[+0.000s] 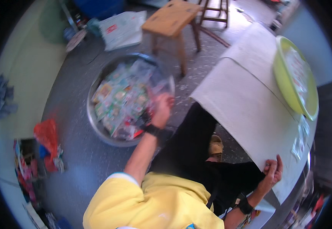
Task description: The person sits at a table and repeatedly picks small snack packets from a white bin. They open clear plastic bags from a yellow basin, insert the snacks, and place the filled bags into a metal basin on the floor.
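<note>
My left hand (162, 110), blurred, reaches over the right rim of a large round metal basin (94, 126) on the floor. Many small clear plastic packets (123, 98) with green, white and red print fill that basin. Some clear film and reddish plastic lie right by my left fingers; whether they grip any of it is too blurred to tell. At the near edge of a white-topped table (240, 88), my right hand (273, 171) is raised with the index finger extended and the others bent. Nothing shows in it. Both wrists wear black bands.
A yellow-green plastic basin (286, 83) holding clear packets stands on the table, with a clear packet (300, 140) beside it. A wooden stool (171, 18) stands beyond the metal basin. A white printed sack (123, 30) and a red plastic bag (47, 137) lie on the floor.
</note>
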### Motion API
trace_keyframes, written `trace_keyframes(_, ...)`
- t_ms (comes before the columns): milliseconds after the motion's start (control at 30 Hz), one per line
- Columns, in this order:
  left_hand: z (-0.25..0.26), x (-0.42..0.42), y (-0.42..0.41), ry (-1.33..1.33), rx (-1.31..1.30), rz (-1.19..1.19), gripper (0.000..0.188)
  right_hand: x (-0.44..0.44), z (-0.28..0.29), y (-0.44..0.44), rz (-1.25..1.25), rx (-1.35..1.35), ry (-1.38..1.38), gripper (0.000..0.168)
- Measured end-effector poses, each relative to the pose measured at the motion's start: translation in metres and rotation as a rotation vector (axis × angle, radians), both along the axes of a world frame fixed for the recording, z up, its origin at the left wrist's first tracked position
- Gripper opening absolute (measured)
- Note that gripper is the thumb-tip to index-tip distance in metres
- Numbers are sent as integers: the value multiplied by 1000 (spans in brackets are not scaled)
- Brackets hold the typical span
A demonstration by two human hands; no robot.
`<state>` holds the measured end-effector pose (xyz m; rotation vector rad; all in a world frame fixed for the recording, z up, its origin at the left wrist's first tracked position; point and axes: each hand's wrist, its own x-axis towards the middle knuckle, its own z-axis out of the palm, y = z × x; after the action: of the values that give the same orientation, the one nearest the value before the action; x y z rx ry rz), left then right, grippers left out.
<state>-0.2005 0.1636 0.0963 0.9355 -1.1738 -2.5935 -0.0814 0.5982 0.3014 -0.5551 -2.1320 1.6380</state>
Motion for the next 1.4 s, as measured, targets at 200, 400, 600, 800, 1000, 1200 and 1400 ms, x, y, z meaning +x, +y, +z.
trace_keyframes(200, 125, -18, 13, 253, -494, -8, 18, -6, 4, -3, -12, -11, -17, 27)
trace_keyframes(400, 223, -14, 93, 512, -673, -234, 13, -4, 7, -4, 16, -46, 19, 26)
trace_keyframes(600, 235, 1, 185, 668, -922, -702, 10, -2, 7, -2, 62, -12, 28, 25)
trace_keyframes(800, 233, 9, 254, 933, -1102, -849, 9, 0, 9, 0, 101, -44, 3, 25)
trace_keyframes(1000, 220, 2, 269, 914, -1212, -859, 8, -5, 28, 21, 288, -249, -177, 26)
trace_keyframes(1200, 216, 3, 271, 934, -1243, -819, 8, -50, 88, 46, 380, 54, -154, 28)
trace_keyframes(1400, 217, 4, 267, 916, -1264, -815, 9, -172, 132, 67, 197, 377, 8, 32)
